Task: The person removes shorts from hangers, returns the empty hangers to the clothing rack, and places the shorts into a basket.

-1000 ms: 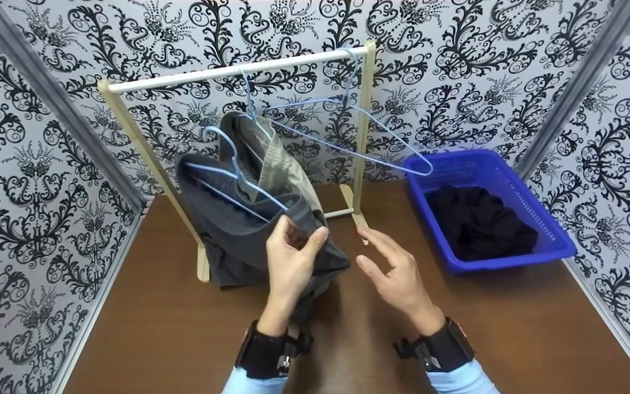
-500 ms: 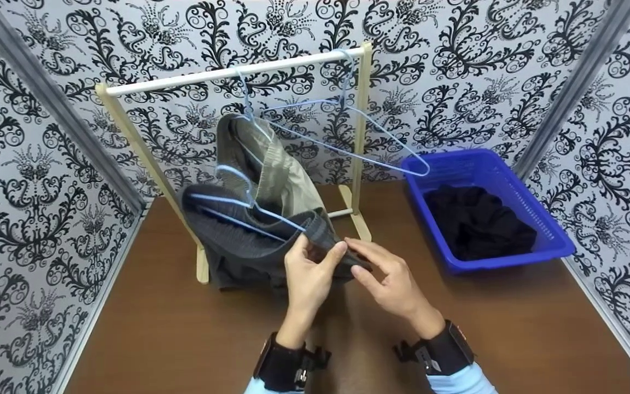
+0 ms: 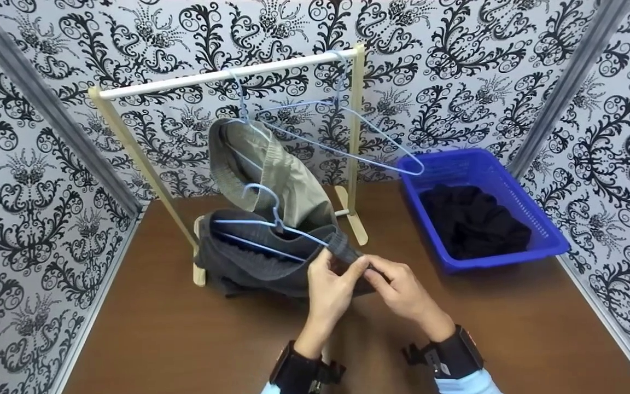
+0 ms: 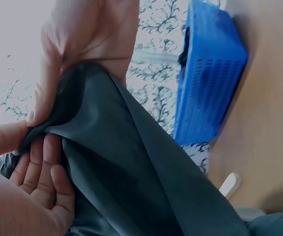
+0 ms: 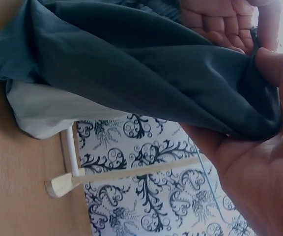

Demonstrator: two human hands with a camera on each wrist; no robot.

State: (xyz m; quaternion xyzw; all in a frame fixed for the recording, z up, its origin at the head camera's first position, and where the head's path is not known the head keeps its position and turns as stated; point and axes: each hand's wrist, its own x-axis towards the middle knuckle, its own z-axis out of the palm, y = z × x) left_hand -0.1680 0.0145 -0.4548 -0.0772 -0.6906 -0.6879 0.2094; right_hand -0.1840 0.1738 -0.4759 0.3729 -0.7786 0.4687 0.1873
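Dark grey pants (image 3: 260, 276) with an elastic waistband hang around a light blue hanger (image 3: 276, 221), which lies inside the waist opening. My left hand (image 3: 328, 290) grips the waistband close to the hanger's right end. At the right side of the same waistband, my right hand (image 3: 405, 290) pinches the cloth between thumb and fingers, its fingertips meeting the left thumb. In the right wrist view the cloth (image 5: 146, 73) stretches from the right thumb down to the left, the right fingers partly hidden behind it. The left wrist view shows the left fingers (image 4: 43, 172) curled under a fold.
Behind the pants stands a small rack with a white rail (image 3: 227, 74). Beige pants (image 3: 298, 180) hang from it on one hanger, and a bare blue hanger (image 3: 369, 158) is at its right. A blue basket (image 3: 430, 219) with black cloth (image 3: 473, 221) stands at the right.
Both hands have come together as the left hand moved right with the pants and hanger, which dropped lower. The right hand, earlier apart from the cloth, now pinches the waistband.
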